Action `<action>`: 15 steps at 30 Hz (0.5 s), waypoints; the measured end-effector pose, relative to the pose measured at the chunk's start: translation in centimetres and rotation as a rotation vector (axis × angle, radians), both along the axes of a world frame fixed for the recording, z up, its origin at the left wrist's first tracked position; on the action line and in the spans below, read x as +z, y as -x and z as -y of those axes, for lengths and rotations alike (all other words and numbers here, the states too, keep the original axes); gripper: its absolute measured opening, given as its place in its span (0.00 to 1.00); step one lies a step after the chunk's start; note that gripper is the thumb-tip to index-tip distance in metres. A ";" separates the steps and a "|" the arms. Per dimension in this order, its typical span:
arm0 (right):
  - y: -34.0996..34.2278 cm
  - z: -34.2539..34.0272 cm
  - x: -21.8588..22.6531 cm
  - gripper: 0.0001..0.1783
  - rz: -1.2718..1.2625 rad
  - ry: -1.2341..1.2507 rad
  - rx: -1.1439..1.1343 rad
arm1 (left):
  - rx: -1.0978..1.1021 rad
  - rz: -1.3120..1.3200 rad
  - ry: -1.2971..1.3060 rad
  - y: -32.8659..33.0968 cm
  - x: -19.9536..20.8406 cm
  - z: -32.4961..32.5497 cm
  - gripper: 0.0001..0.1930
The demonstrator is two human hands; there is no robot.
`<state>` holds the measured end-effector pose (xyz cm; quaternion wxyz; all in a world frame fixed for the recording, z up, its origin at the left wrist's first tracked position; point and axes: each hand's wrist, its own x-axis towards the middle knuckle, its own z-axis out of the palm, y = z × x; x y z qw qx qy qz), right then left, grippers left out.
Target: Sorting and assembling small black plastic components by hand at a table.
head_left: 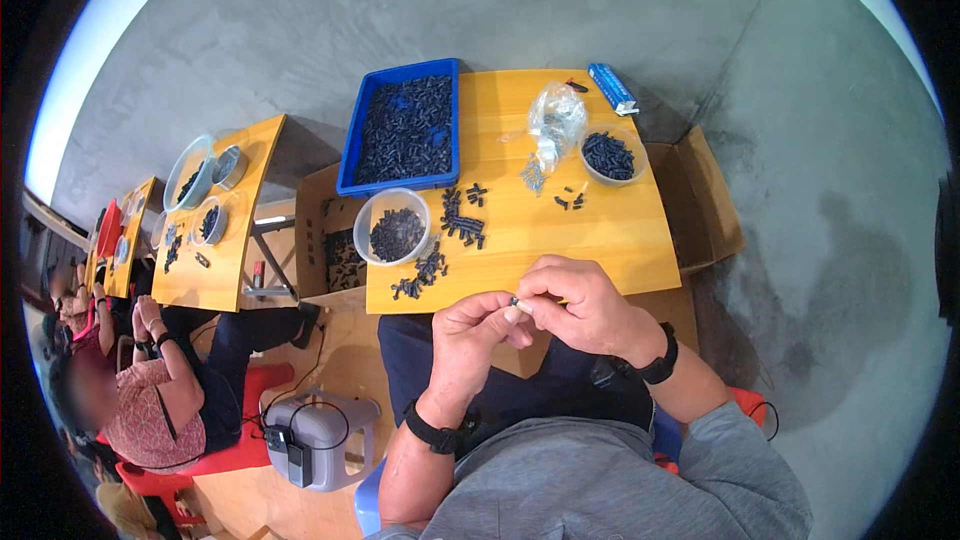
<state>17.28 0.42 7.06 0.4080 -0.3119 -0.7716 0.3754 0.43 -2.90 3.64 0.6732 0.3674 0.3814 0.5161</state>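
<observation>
Just off the near edge of the yellow table (560, 240), my left hand (472, 332) and my right hand (585, 308) meet, fingertips pinched together. Between them is a small dark piece (515, 301), mostly covered by the fingers; a pale bit shows beside it, too small to name. Loose black cylindrical parts (462, 223) lie in a patch beyond my left hand. Beside them stands a clear round tub (424, 245) of small black pieces. Farther right, a clear bowl (612, 181) holds more black parts, near a small heap of silvery pieces (533, 176).
A blue tray (350, 180) full of black parts sits at the far left. A plastic bag (557, 120) and a blue-and-white box (612, 90) lie at the far right. Cardboard boxes (715, 202) flank the table. Another person (165, 410) sits left by a second table (215, 275); a grey stool (325, 430) stands between.
</observation>
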 end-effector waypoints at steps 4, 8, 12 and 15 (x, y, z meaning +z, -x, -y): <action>0.0 -0.4 -0.2 0.04 -0.016 -0.041 0.010 | 0.002 0.011 0.029 0.1 -0.1 -0.2 0.05; -0.1 -0.9 -0.5 0.05 0.006 -0.060 0.015 | 0.005 0.037 0.037 0.2 -0.6 -0.6 0.06; -0.2 -1.4 -0.8 0.06 0.032 -0.101 0.036 | -0.012 0.049 0.041 0.3 -1.0 -1.1 0.06; -0.3 -1.8 -1.0 0.05 0.064 -0.103 0.057 | -0.028 0.028 0.061 0.3 -1.6 -1.3 0.05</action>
